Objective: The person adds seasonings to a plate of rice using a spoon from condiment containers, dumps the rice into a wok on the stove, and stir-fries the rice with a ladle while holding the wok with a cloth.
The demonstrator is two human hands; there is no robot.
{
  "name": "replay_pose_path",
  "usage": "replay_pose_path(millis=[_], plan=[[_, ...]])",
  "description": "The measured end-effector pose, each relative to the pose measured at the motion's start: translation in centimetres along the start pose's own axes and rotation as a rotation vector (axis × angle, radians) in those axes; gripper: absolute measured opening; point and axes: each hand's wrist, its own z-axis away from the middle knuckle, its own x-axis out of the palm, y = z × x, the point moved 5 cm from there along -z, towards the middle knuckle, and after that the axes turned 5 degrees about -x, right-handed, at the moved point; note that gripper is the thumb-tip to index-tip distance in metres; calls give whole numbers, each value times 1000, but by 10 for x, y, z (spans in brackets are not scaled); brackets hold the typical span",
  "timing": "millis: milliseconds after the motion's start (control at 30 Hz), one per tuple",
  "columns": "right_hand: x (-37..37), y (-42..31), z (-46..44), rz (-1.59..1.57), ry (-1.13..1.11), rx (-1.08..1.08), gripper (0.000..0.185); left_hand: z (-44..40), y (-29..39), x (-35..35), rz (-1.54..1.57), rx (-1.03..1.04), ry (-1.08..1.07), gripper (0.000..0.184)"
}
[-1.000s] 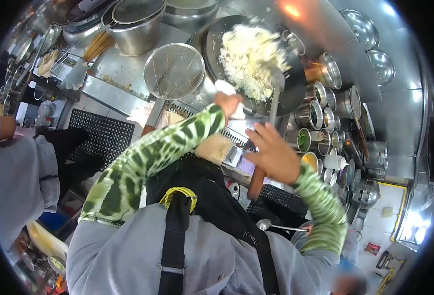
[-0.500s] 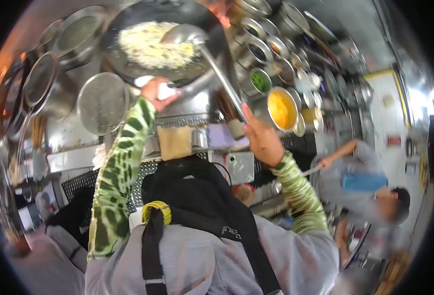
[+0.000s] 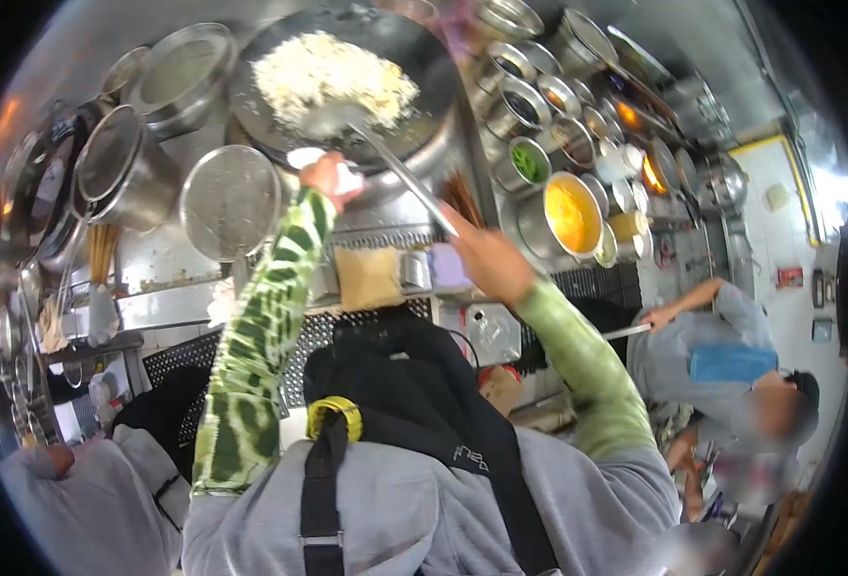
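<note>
A black wok (image 3: pixel 429 82) at the top of the view holds pale, grainy food that looks like fried rice (image 3: pixel 323 72). My left hand (image 3: pixel 324 177) is closed around a white cloth (image 3: pixel 350 181) at the wok's near rim. What lies under the cloth is hidden. My right hand (image 3: pixel 493 263) grips the handle of a long metal ladle (image 3: pixel 397 161). The ladle's bowl rests in the wok, against the near edge of the food.
A round strainer (image 3: pixel 229 204) and metal pots (image 3: pixel 136 178) stand left of the wok. To the right are a pot of orange liquid (image 3: pixel 573 216), chopped greens (image 3: pixel 530 161) and several metal containers. A co-worker (image 3: pixel 712 346) stands at right; another person's sleeve (image 3: pixel 88 499) is at lower left.
The ladle's bowl has come from the far right part of the food to its near edge, and my right hand has moved nearer the wok. The food is now heaped toward the far side.
</note>
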Motion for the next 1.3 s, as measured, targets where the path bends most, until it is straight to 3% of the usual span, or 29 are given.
replay_pose_path(millis=[100,133,267,333,467,500,633,667,700,767,900,967,1033,1067,1100,1200,1300], plan=[[-24,-1,10,128,6,6,52,27,9,11,-22,1,70,17],[-23,6,-7,289,-97,168,50,25,5,8,-25,2,46,18],[6,36,-104,138,131,-17,46,18,2,7,30,22,20,17],[9,27,-108,106,187,-70,45,17,3,4,39,19,51,17],[-16,0,1,215,-208,302,61,13,3,2,24,4,139,17],[-28,-14,16,163,-44,91,62,18,4,4,65,-2,93,17],[-17,3,-50,108,-54,153,50,26,6,6,10,1,53,20],[-2,23,-76,101,89,-63,48,30,7,7,-17,-4,37,19],[8,25,-101,62,106,-145,48,27,5,6,-27,5,14,18],[6,4,-110,-109,9,-3,48,19,2,4,-31,-2,-27,16],[-10,0,-27,-102,42,-188,50,10,-1,0,4,-14,0,15],[-28,-12,-35,-44,5,-194,51,4,5,-1,45,-2,1,17],[-21,-2,-57,58,-105,-65,52,17,3,0,0,-6,21,18],[-5,11,-85,42,44,-277,54,15,2,0,13,13,-10,18],[-2,3,-113,62,-69,-99,54,10,1,-2,14,7,-28,18],[14,-6,-115,6,-15,-90,54,23,5,2,-25,-12,-9,15],[-12,-9,-47,-83,-91,-13,56,18,3,-1,37,-3,31,15]])
